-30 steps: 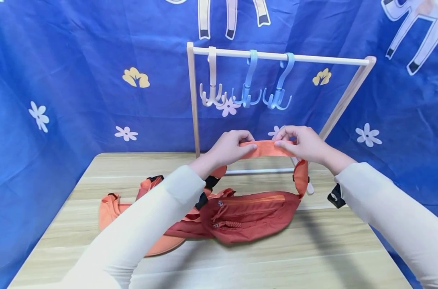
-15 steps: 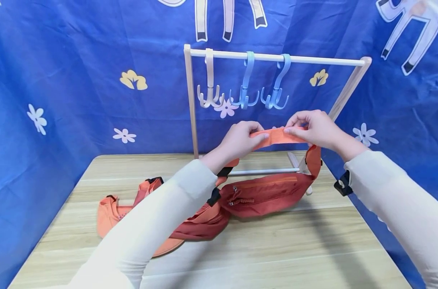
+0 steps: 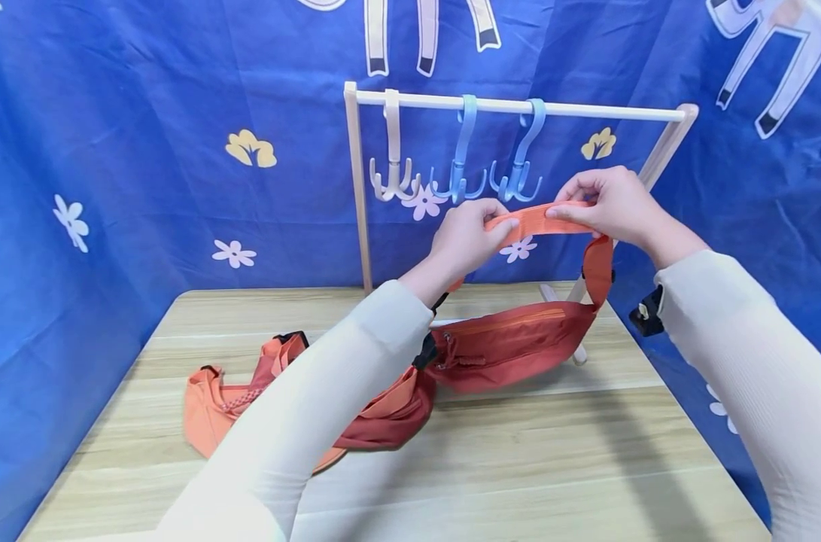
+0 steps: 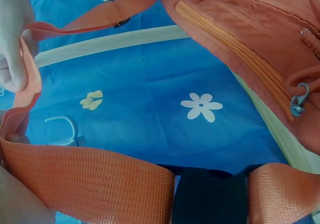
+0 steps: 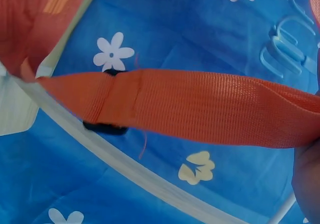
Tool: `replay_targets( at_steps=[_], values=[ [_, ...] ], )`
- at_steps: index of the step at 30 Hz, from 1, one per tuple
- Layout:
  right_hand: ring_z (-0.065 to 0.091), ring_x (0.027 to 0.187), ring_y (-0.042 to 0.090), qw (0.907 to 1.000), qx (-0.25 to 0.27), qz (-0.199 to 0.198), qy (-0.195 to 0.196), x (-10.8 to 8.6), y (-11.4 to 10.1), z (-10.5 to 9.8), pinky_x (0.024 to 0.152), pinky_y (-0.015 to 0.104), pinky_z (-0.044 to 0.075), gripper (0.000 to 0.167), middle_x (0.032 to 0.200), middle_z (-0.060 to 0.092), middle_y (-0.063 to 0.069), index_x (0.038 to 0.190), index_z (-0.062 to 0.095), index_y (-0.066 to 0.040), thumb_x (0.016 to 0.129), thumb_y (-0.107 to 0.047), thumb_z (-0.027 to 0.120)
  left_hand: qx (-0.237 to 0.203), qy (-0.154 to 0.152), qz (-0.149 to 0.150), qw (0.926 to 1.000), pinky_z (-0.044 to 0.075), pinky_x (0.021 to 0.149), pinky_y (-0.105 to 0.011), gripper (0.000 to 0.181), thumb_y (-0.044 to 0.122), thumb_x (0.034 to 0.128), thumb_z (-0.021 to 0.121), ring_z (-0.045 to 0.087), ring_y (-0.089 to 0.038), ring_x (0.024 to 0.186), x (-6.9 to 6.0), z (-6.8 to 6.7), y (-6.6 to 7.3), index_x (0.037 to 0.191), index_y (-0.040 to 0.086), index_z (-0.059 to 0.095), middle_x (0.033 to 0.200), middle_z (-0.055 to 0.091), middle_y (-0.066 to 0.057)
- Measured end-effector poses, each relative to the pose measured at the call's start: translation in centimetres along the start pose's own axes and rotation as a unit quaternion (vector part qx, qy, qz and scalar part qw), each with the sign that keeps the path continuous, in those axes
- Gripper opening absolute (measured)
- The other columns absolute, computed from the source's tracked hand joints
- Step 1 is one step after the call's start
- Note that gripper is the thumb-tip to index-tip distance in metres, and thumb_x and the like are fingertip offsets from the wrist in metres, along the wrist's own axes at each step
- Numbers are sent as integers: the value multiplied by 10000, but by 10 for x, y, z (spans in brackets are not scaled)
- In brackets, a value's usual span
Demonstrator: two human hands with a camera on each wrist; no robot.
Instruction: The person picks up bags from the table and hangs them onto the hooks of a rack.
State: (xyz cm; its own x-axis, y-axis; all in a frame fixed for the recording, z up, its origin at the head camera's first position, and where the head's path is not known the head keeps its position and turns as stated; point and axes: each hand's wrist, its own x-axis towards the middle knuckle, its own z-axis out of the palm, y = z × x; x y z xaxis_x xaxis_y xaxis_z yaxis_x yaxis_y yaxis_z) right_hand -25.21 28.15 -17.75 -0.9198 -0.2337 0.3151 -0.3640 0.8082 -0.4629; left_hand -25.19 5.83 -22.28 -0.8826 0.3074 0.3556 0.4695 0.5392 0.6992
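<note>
Both hands pinch one orange strap (image 3: 535, 220) in the head view, my left hand (image 3: 466, 235) on its left part and my right hand (image 3: 616, 207) a little higher on its right. From the strap hangs a dark red waist bag (image 3: 518, 346) with an orange zip, tilted with its right end higher. Its left end meets other red and orange fabric lying on the table. A black buckle (image 4: 210, 199) on the strap shows large in the left wrist view. In the right wrist view the strap (image 5: 200, 106) runs from the bag to my right hand (image 5: 307, 179).
Behind the hands stands a rack with a white top rail (image 3: 606, 113); a beige hook (image 3: 393, 150) and two blue hooks (image 3: 460, 150) hang on it. An orange and red bag (image 3: 203, 406) lies at the left of the wooden table (image 3: 552, 467), partly behind the left sleeve.
Both hands have risen and moved right with the strap. The waist bag has lifted off the table and tilted, its right end going up.
</note>
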Motion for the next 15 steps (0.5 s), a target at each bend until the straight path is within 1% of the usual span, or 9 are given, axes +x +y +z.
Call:
replay_targets(
  at_steps=[4, 7, 9, 12, 15],
  values=[
    [528, 545, 235, 9998, 45, 12, 184, 4, -1, -4, 433, 286, 408, 352, 694, 633, 96, 929, 713, -84, 818, -418, 730, 117, 252, 75, 9996, 414, 571, -266, 180, 343, 930, 620, 543, -141, 661, 7, 0, 4, 915, 172, 675, 790, 617, 22],
    [537, 608, 228, 9994, 82, 65, 328, 7, -1, -6, 462, 277, 417, 360, 715, 636, 95, 936, 708, -75, 822, -416, 725, 73, 351, 83, 9993, 424, 582, -263, 181, 340, 932, 617, 551, -135, 670, 12, 0, 7, 929, 170, 679, 803, 621, 25],
    [541, 641, 221, 9990, 112, 125, 406, 10, -1, -7, 484, 271, 426, 372, 728, 637, 90, 942, 705, -72, 821, -423, 722, 131, 406, 78, 9991, 423, 579, -265, 185, 348, 934, 611, 555, -132, 672, 15, 0, 10, 941, 175, 679, 805, 625, 30],
    [548, 637, 209, 9982, 166, 201, 549, 13, -1, -9, 494, 262, 430, 390, 726, 630, 82, 949, 704, -69, 818, -436, 720, 279, 478, 64, 9984, 415, 578, -265, 196, 359, 938, 599, 554, -126, 678, 20, 0, 13, 960, 180, 676, 806, 620, 33],
    [548, 626, 193, 9970, 107, 119, 754, 17, -1, -10, 498, 251, 421, 392, 726, 627, 70, 947, 709, -66, 820, -437, 719, 392, 553, 47, 9977, 420, 575, -263, 202, 367, 941, 591, 554, -124, 682, 25, -1, 16, 973, 186, 675, 807, 618, 33]
  ],
)
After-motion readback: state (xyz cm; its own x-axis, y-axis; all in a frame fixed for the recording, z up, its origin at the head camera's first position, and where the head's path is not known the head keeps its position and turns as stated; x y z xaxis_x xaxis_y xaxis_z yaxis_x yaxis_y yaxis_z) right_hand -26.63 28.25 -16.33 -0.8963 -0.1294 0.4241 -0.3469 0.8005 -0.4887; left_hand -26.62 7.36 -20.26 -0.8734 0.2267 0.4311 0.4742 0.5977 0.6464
